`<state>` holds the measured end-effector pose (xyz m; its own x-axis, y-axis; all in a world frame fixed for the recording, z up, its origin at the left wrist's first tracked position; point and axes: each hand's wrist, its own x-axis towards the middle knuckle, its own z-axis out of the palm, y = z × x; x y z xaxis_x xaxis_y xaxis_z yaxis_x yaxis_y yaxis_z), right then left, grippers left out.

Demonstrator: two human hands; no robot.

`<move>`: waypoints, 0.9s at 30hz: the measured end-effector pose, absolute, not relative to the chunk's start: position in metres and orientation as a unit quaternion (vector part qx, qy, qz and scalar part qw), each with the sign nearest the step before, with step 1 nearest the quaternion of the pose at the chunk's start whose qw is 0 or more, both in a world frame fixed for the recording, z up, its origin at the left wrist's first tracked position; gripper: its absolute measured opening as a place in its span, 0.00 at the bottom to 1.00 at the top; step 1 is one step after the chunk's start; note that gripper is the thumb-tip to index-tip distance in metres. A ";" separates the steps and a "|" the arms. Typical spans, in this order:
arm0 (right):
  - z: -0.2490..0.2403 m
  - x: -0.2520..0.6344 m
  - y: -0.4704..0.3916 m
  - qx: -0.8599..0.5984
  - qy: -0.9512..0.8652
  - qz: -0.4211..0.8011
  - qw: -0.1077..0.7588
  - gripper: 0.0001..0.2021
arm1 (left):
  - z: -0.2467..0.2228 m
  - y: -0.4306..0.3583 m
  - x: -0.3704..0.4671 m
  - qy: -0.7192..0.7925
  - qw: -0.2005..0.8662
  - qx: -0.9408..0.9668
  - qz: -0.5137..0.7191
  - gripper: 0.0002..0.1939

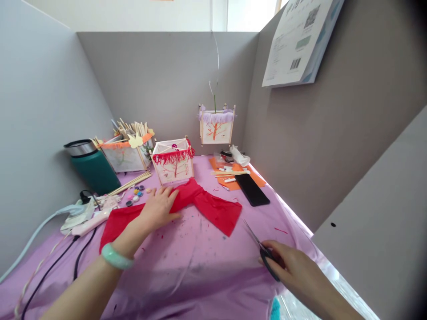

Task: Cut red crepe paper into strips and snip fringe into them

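Note:
A long piece of red cloth or paper (218, 210) lies bent across the purple tablecloth (187, 275). My left hand (159, 208), with a pale green bangle at the wrist, rests on its middle part, fingers spread. At the right, my right hand (283, 262) holds scissors (258, 242) by their dark handles, the blades pointing up and left, apart from the red piece. Just behind the red piece stands a small stick-framed lantern (174, 164) with red fringe and a painted tree.
A green bottle (95, 166), a lantern box of sticks (128, 153) and a white power strip (78, 215) with cables are at left. A black phone (251, 190) lies on the right, near orange sheets (262, 180). A purple-fringed lantern (217, 129) hangs behind.

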<state>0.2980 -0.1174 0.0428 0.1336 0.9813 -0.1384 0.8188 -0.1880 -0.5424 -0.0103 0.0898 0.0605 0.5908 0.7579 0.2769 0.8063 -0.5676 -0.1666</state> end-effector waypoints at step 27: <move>0.072 0.271 -0.106 -0.673 -0.674 0.261 0.157 0.10 | 0.086 0.131 -0.074 -0.396 0.185 -0.883 -0.171 0.23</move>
